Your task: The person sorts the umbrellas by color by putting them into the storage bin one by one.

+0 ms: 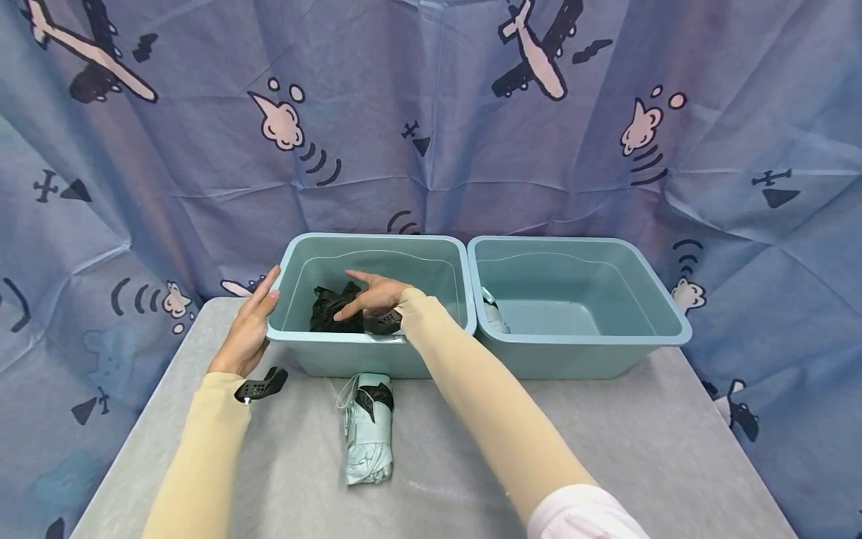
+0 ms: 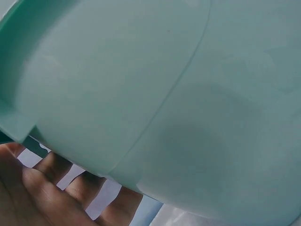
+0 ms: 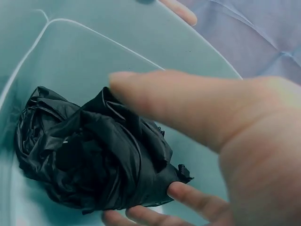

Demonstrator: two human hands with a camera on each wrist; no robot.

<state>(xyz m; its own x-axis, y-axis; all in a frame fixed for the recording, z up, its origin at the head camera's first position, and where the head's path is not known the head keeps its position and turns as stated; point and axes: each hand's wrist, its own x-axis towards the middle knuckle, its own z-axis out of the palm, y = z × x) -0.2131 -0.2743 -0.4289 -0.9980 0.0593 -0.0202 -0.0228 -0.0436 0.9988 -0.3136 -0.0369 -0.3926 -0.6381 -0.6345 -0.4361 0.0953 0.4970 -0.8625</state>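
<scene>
A crumpled black fabric bundle (image 3: 108, 155) lies in the left green bin (image 1: 370, 338), near its front left corner. My right hand (image 1: 377, 294) reaches over the bin's front rim with thumb and fingers spread around the bundle. In the right wrist view, the fingertips (image 3: 181, 190) are right at the bundle's edge and the thumb stretches above it. My left hand (image 1: 245, 329) rests against the left end of the same bin, its fingers extended along the outside near the rim. Part of that hand (image 2: 51, 193) shows beside the bin wall in the left wrist view.
A second green bin (image 1: 586, 340) stands directly to the right, with a pale, shiny item (image 1: 494, 313) partly hidden at its left wall. A rolled light green fabric bundle (image 1: 370, 442) with a cord lies on the grey table (image 1: 512, 449) in front. A patterned curtain (image 1: 431, 112) hangs behind.
</scene>
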